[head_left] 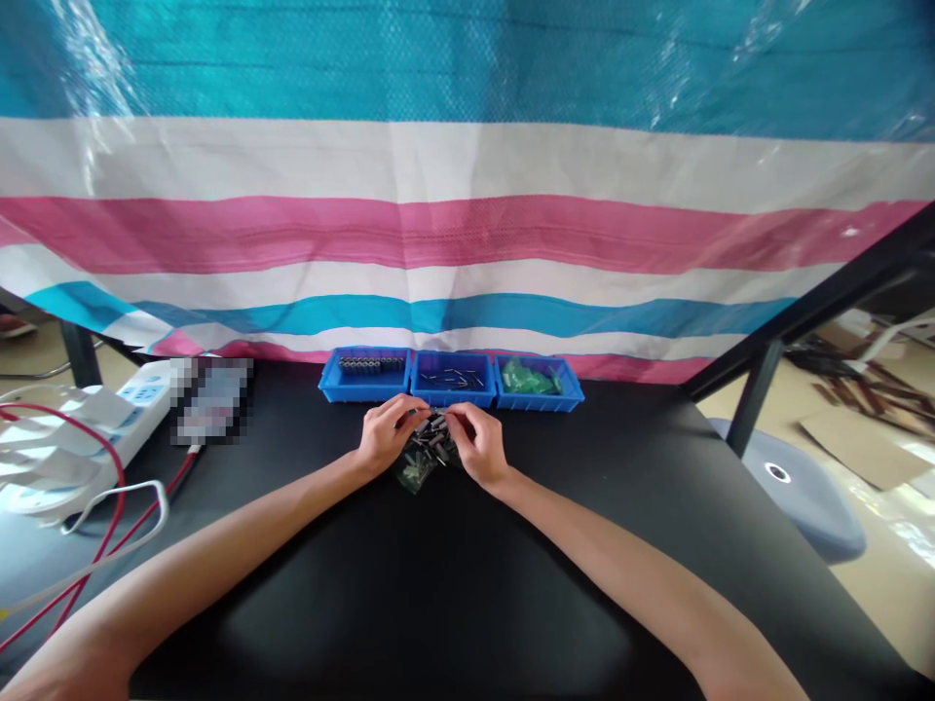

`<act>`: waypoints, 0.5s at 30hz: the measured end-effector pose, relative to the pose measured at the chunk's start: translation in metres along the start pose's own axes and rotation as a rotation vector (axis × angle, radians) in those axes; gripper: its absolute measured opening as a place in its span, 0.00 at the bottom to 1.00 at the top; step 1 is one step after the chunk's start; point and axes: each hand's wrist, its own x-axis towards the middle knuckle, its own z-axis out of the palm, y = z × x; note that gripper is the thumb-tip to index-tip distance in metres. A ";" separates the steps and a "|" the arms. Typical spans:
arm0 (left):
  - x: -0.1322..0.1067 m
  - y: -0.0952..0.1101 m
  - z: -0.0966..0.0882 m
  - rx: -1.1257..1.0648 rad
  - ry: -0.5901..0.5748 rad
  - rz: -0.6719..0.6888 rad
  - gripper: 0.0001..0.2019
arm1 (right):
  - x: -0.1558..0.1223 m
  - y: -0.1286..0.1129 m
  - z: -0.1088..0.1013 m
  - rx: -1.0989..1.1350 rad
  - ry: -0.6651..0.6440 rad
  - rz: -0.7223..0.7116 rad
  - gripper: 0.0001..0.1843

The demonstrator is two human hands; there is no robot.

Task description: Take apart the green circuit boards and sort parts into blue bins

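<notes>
Both my hands meet over a small clear bag of dark cylindrical parts (430,450) lying on the black table (453,584). My left hand (389,434) pinches the bag's upper left edge. My right hand (478,440) pinches its upper right edge. The fingers of both hands are curled closed on the bag. Just behind them stand three blue bins in a row: the left bin (364,374) holds dark cylinders, the middle bin (453,378) a few thin pins, the right bin (539,381) green pieces.
A striped tarp (467,243) hangs behind the table. A white power strip (138,399) with red and white cables (109,506) lies at the left. A round grey stool (796,487) and a black frame leg (752,399) stand off the table's right edge.
</notes>
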 end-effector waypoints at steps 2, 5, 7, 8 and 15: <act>0.000 0.000 0.000 -0.025 0.009 0.017 0.06 | 0.000 0.000 0.000 0.003 -0.020 -0.006 0.09; 0.001 0.001 -0.001 -0.058 -0.006 0.056 0.06 | 0.001 0.000 0.002 -0.011 -0.057 -0.033 0.09; 0.001 0.001 -0.001 -0.065 -0.015 0.071 0.07 | 0.001 0.001 0.003 -0.024 -0.069 -0.053 0.09; 0.002 0.001 -0.001 -0.065 -0.014 0.069 0.07 | 0.001 0.001 0.003 -0.028 -0.064 -0.057 0.09; -0.002 0.000 0.003 -0.074 0.058 -0.026 0.08 | 0.001 0.004 0.003 -0.006 0.014 -0.003 0.08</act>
